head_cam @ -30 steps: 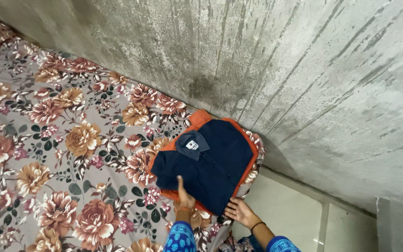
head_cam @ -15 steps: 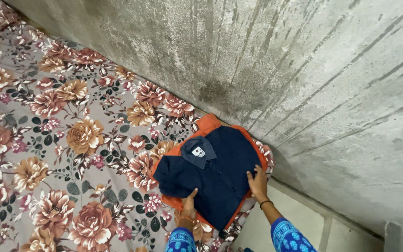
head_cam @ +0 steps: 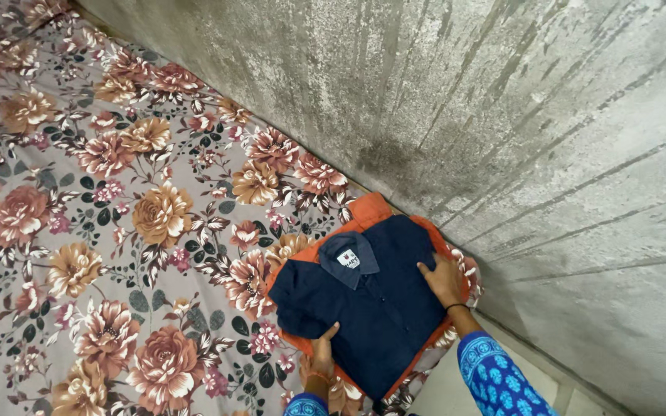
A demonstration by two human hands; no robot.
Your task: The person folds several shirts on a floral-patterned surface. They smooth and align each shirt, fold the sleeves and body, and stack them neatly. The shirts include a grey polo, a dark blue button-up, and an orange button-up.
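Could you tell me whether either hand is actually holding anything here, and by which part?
Nothing is gripped: the left hand touches the folded navy shirt at its near edge, the right hand lies flat on its wall-side edge.

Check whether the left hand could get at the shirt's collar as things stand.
Probably yes. The left hand rests at the navy shirt's near edge, and the collar lies uncovered farther up. The right hand sits off to the side, not in between.
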